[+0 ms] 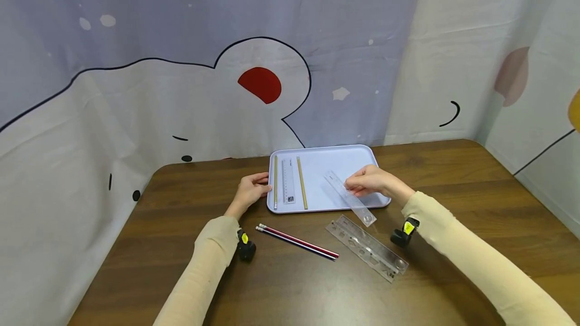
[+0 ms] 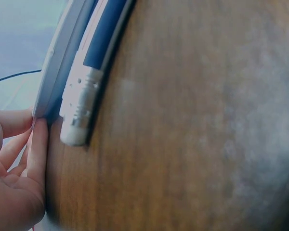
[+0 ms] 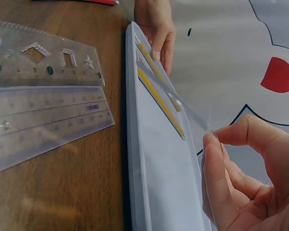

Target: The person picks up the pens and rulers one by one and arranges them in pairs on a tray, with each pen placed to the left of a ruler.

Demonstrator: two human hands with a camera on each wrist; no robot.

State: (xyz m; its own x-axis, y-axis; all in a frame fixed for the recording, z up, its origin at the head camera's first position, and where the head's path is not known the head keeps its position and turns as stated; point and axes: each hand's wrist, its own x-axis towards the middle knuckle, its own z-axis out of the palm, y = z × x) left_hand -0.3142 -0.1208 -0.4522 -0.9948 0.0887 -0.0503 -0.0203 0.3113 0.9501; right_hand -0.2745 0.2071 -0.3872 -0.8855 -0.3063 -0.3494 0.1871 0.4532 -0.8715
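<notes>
A pale white tray (image 1: 353,155) lies at the back of the wooden table. At its left rim, my left hand (image 1: 249,191) grips the edge between thumb and fingers, also seen in the left wrist view. My right hand (image 1: 368,181) pinches a clear ruler (image 1: 361,211) and holds it slanted above the tray's right half, its near end past the front rim. In the right wrist view this ruler is nearly edge-on. Inside the tray, a yellow pencil (image 1: 275,180), another clear ruler (image 1: 287,180) and a second yellow pencil (image 1: 302,183) lie side by side.
Two pencils, one red (image 1: 299,239) and one dark blue (image 1: 296,243), lie together in front of the tray. Right of them are a clear stencil ruler (image 1: 360,248) and another clear ruler (image 1: 378,245), overlapping. A patterned curtain (image 1: 199,104) hangs behind the table.
</notes>
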